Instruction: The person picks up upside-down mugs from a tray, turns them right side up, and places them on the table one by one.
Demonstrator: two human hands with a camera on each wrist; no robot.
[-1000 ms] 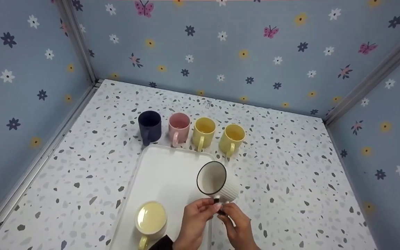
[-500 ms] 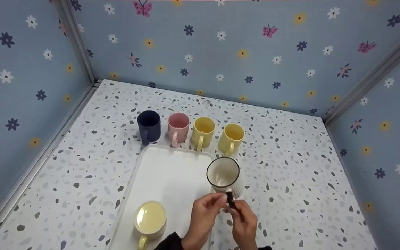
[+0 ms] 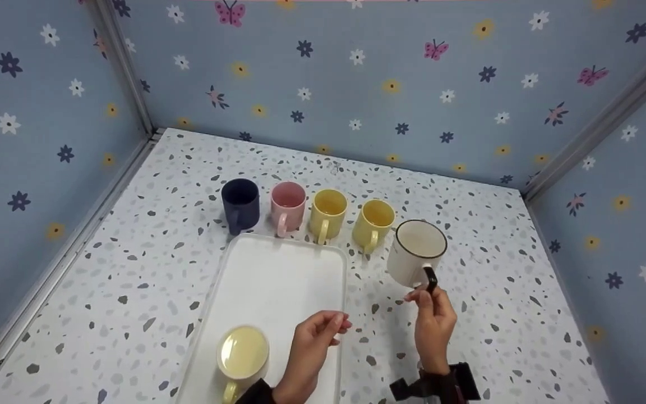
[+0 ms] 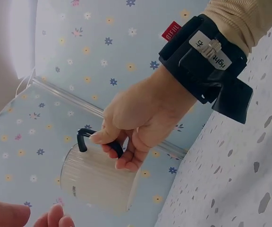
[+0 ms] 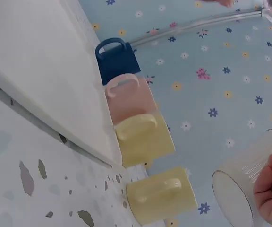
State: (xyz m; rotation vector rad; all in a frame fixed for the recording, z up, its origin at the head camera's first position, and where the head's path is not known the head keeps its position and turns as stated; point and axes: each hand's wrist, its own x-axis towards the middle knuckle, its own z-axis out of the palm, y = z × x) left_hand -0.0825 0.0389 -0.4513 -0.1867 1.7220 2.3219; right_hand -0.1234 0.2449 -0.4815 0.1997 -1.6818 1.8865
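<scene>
My right hand (image 3: pixel 435 325) holds a white mug (image 3: pixel 407 264) by its black handle, over the table to the right of the tray. The mug has a dark rim and ribbed sides; its mouth faces up, slightly tilted. In the left wrist view, thumb and fingers wrap the handle (image 4: pixel 83 139) and the mug's body (image 4: pixel 98 179) is off the table. My left hand (image 3: pixel 312 348) hovers over the right side of the white tray (image 3: pixel 278 275), fingers loosely bent and holding nothing. A pale mug (image 3: pixel 243 353) with a yellow inside and handle stands on the tray's near left.
Behind the tray stands a row of upright mugs: dark blue (image 3: pixel 241 207), pink (image 3: pixel 295 216), yellow (image 3: pixel 334 221) and another yellow (image 3: pixel 365 230) at the right end, close to the held mug. Flower-patterned walls (image 3: pixel 356 84) surround the speckled table (image 3: pixel 497 308).
The white mug has moved right and away from me, from over the tray's edge, turning more upright. My left hand has let go of its handle and stayed back by the tray.
</scene>
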